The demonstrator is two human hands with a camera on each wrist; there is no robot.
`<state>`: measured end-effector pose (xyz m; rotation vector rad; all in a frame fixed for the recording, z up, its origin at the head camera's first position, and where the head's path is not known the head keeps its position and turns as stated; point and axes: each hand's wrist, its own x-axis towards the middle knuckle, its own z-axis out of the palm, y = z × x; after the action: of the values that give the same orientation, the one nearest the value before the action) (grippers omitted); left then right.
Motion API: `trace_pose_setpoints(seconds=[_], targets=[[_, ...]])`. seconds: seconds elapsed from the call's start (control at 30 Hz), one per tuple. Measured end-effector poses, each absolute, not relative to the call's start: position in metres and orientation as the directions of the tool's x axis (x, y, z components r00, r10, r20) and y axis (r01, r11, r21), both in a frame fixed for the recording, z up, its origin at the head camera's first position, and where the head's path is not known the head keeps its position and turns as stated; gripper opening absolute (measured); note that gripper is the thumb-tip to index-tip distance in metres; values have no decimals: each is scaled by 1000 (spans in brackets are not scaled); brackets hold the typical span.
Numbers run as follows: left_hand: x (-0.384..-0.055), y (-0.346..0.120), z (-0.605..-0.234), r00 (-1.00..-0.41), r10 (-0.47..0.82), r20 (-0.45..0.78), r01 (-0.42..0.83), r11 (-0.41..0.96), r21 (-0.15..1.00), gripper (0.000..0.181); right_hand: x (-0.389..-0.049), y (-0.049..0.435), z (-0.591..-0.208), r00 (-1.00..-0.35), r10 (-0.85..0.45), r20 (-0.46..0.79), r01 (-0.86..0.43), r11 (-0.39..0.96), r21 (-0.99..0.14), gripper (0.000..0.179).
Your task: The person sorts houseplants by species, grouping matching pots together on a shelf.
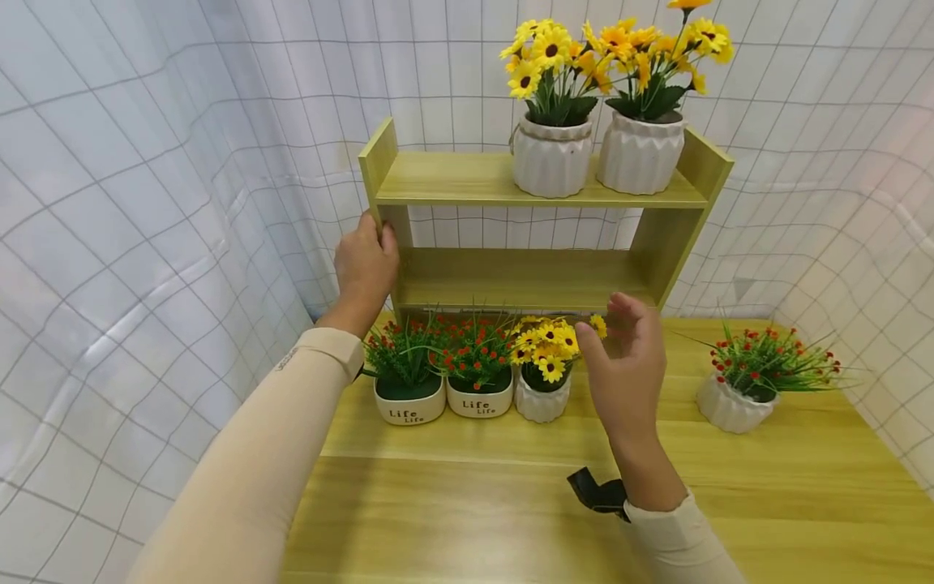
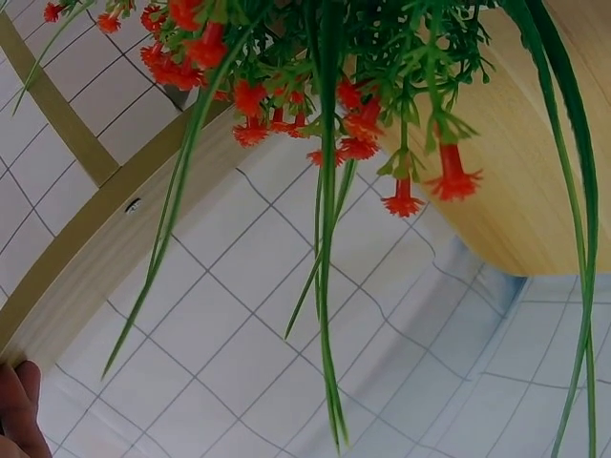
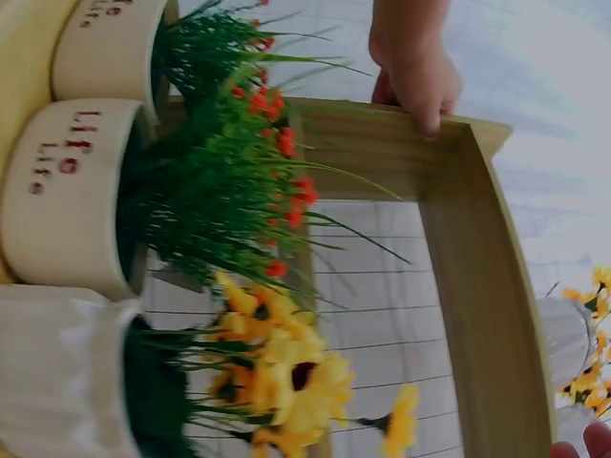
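Observation:
A light wooden two-tier shelf [image 1: 452, 177] stands behind a row of potted plants. My left hand [image 1: 367, 264] grips its left side panel, thumb on the near edge; the right wrist view also shows this left hand [image 3: 420, 84] on the panel. My right hand [image 1: 627, 369] is raised in front of the shelf's lower right, fingers loosely bent and apart, holding nothing. Just left of it is a small white pot of yellow flowers [image 1: 543, 397]. On the shelf's top board are two white ribbed pots, one with yellow flowers [image 1: 553, 158], one with orange-yellow flowers [image 1: 642, 154].
Two cream "Life" pots with red flowers, the left pot [image 1: 410, 405] and the right pot [image 1: 479, 399], stand before the shelf. A white pot of red flowers [image 1: 737, 405] leans on the table [image 1: 452, 511] at right. White grid-patterned curtains [image 1: 146, 203] surround the table.

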<state>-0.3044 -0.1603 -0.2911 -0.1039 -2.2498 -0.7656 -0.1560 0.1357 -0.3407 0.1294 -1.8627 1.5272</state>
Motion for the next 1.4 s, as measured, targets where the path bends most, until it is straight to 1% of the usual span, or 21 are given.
trace_pose_setpoints(seconds=[0.13,0.3,0.57,0.8,1.0,1.1,1.4], targets=[[-304,-162,-291,-722,-152,675,292,818,496,26,-146,139,-362,-756,374,537,-444,310,-841,46],[-304,-162,-292,-717,-142,683,304,817,489,26,-135,144,-395,-791,416,449,-328,330,-885,46],[-303,-163,-291,-718,-138,683,308,816,489,27,-135,145,-444,-855,417,307,-198,285,-938,46],[-306,-162,-293,-713,-123,690,322,817,478,27,-144,138,-460,-919,354,176,-84,262,-961,51],[-303,-162,-292,-730,-128,672,303,820,486,27,-152,133,-472,-943,321,85,-11,226,-974,58],[-302,-162,-292,-734,-128,667,297,823,485,27,-156,129,-477,-947,313,69,3,223,-975,60],[-303,-162,-291,-736,-123,666,302,821,485,27,-165,116,-486,-952,298,71,-1,228,-974,71]])
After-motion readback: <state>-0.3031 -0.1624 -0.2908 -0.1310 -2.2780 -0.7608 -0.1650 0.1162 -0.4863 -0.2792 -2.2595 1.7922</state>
